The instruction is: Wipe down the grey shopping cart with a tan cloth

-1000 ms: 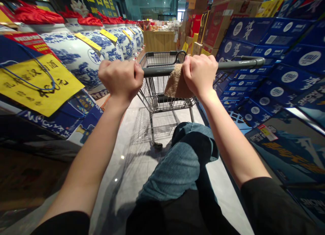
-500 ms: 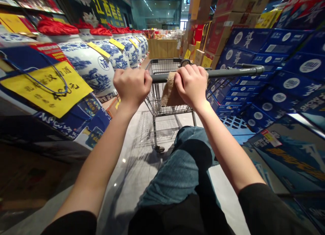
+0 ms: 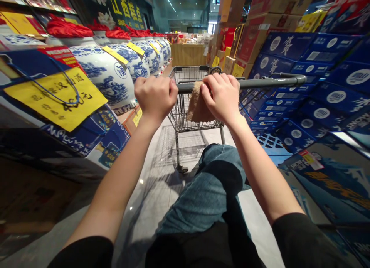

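Cart handle [image 3: 260, 82] — left hand [image 3: 156, 97], right hand [image 3: 221, 98]: fingers wrapped around it — cloth [image 3: 197, 110] under right.

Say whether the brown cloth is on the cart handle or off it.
On: the cloth hangs over the handle, pinched under the right hand.

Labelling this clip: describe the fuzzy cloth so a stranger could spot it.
Between the blue-and-white porcelain jars and the blue cartons stands a wire shopping cart. Under the right hand on its grey handle hangs a tan cloth, the only soft thing on it.
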`<state>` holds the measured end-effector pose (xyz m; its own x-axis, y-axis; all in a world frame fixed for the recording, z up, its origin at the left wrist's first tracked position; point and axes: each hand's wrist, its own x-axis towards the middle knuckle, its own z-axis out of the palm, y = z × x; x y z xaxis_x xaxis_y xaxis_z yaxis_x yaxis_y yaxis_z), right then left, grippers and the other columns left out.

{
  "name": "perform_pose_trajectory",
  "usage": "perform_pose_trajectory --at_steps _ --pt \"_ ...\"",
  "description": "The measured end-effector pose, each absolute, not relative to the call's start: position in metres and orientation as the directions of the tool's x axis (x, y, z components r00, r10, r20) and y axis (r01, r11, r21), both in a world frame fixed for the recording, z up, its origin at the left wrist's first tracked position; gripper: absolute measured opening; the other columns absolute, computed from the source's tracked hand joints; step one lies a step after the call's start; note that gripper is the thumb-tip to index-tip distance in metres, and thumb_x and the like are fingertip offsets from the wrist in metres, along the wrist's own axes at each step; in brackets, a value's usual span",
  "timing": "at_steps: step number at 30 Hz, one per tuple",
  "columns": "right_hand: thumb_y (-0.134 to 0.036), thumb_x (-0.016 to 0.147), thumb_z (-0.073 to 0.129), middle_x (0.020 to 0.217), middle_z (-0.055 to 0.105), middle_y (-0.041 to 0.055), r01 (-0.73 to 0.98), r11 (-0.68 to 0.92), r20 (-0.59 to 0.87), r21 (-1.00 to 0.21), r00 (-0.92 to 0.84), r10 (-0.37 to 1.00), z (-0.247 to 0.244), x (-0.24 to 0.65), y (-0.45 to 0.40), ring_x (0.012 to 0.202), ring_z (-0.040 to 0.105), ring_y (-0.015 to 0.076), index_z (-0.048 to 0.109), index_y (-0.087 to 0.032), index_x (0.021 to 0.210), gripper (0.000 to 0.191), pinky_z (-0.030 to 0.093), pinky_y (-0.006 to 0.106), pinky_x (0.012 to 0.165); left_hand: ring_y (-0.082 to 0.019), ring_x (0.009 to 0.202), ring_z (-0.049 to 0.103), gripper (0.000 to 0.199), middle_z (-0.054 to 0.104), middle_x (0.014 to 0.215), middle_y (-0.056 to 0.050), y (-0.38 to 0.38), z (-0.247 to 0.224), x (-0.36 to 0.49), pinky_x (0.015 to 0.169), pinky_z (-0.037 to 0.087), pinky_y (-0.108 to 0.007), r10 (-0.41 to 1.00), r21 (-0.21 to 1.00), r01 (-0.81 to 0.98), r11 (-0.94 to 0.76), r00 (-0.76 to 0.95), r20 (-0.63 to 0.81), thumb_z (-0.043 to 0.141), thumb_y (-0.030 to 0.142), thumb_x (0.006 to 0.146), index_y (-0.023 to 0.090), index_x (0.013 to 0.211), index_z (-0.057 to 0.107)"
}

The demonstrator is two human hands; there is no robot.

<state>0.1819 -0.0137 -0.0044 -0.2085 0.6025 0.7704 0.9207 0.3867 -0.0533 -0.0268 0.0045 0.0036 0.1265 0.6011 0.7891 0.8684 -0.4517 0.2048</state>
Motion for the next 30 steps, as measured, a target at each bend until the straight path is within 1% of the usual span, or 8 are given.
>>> perform_pose_trajectory --at_steps 3,6,12,16,19,22,26,30 --pt "-0.046 0.109 0.021 0.12 0.071 0.0106 0.927 0.366 0.772 -0.084 -0.172 0.612 -0.004 0.184 -0.01 0.119 0.057 0.0304 0.066 -0.026 0.117 0.05 0.034 0.052 0.111 -0.036 0.113 0.059 0.043 0.074 0.088 -0.009 0.006 0.003 -0.024 0.098 0.032 -0.056 0.606 0.224 0.862 -0.454 0.115 0.787 0.037 0.05 0.096 0.028 0.103 0.074" --pt "-0.043 0.109 0.02 0.122 0.07 0.0108 0.931 0.354 0.768 -0.087 -0.163 0.619 -0.003 0.179 -0.01 0.119 0.058 0.0298 0.066 -0.025 0.118 0.05 0.034 0.051 0.112 -0.037 0.113 0.058 0.043 0.074 0.088 -0.009 0.007 0.002 -0.022 0.098 0.031 -0.056 0.604 0.233 0.856 -0.461 0.11 0.789 0.038 0.05 0.096 0.028 0.103 0.074" --pt "-0.044 0.109 0.017 0.126 0.069 0.0128 0.913 0.401 0.765 -0.076 -0.205 0.611 -0.006 0.178 -0.01 0.122 0.057 0.031 0.064 -0.024 0.126 0.054 0.033 0.053 0.114 -0.036 0.106 0.06 0.04 0.074 0.087 -0.008 0.006 0.001 -0.025 0.095 0.031 -0.055 0.548 0.19 0.862 -0.469 0.116 0.828 0.038 0.047 0.098 0.03 0.097 0.074" --pt "-0.044 0.109 0.017 0.126 0.068 0.0137 0.914 0.393 0.791 -0.102 -0.165 0.589 -0.011 0.178 -0.006 0.123 0.058 0.0316 0.064 -0.024 0.129 0.055 0.033 0.055 0.113 -0.035 0.109 0.057 0.042 0.074 0.086 -0.008 0.006 0.001 -0.025 0.095 0.03 -0.055 0.574 0.198 0.849 -0.489 0.142 0.806 0.037 0.048 0.098 0.028 0.101 0.073" --pt "-0.043 0.109 0.018 0.123 0.07 0.0142 0.92 0.371 0.811 -0.124 -0.121 0.573 -0.012 0.174 -0.004 0.121 0.06 0.0319 0.066 -0.023 0.124 0.055 0.034 0.056 0.111 -0.035 0.112 0.055 0.044 0.073 0.085 -0.008 0.008 0.001 -0.025 0.095 0.029 -0.055 0.585 0.211 0.837 -0.505 0.152 0.797 0.036 0.049 0.098 0.027 0.105 0.073" --pt "-0.044 0.109 0.019 0.112 0.073 0.0138 0.925 0.351 0.802 -0.146 -0.097 0.589 -0.005 0.173 -0.001 0.115 0.063 0.033 0.069 -0.021 0.115 0.056 0.037 0.058 0.108 -0.034 0.113 0.056 0.043 0.072 0.083 -0.007 0.011 0.0 -0.025 0.095 0.03 -0.054 0.559 0.19 0.836 -0.514 0.159 0.814 0.036 0.048 0.099 0.027 0.105 0.073" --pt "-0.051 0.107 0.025 0.093 0.073 0.0154 0.937 0.309 0.71 -0.163 -0.106 0.696 0.014 0.179 0.018 0.11 0.067 0.0366 0.072 -0.017 0.097 0.059 0.045 0.056 0.1 -0.034 0.113 0.059 0.041 0.074 0.086 -0.006 0.01 -0.001 -0.024 0.096 0.032 -0.053 0.542 0.171 0.841 -0.513 0.163 0.824 0.038 0.048 0.099 0.029 0.102 0.073" --pt "-0.056 0.103 0.039 0.091 0.075 0.015 0.931 0.332 0.611 -0.155 -0.174 0.772 0.033 0.187 0.048 0.104 0.07 0.0366 0.074 -0.017 0.093 0.053 0.049 0.05 0.094 -0.036 0.115 0.062 0.038 0.076 0.095 -0.009 0.005 0.001 -0.023 0.096 0.035 -0.054 0.572 0.196 0.845 -0.497 0.149 0.807 0.04 0.044 0.099 0.03 0.1 0.075"
